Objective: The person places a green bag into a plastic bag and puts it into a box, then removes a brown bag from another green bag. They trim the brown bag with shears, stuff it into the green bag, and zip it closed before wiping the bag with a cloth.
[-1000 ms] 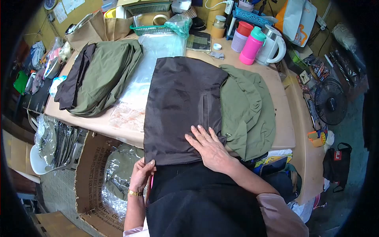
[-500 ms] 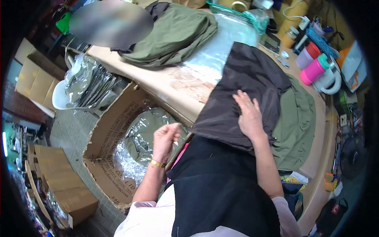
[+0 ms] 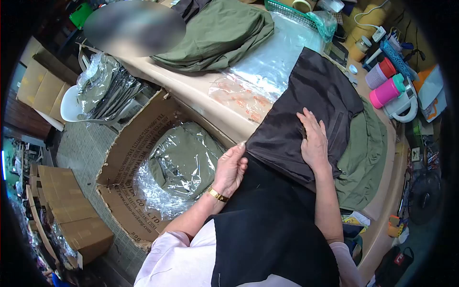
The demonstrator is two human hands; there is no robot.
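Note:
A dark brown folded piece of fabric point(image 3: 287, 115), perhaps a garment, lies at the table's near edge. At its left corner my left hand point(image 3: 231, 170) is closed, with thumb and fingers pinching the fabric. My right hand point(image 3: 315, 143) rests flat on top with its fingers stretched out. Olive green fabric point(image 3: 368, 158) sticks out from under the right side of the brown piece. Beyond it, clear plastic bags point(image 3: 272, 57) are spread on the table. A larger heap of olive green fabric point(image 3: 215, 38) lies at the far left of the table.
An open cardboard box point(image 3: 129, 158) stands below the table's left edge, holding a plastic-wrapped olive green bundle point(image 3: 184, 160). A white tub point(image 3: 71, 105) with bagged items is behind it. Bottles, including a pink one point(image 3: 385, 93), and a green basket point(image 3: 291, 14) line the table's far right side.
My left hand has moved right from above the box and pinched the left corner of the brown fabric. My right hand stays flat on it. The whole view has shifted slightly.

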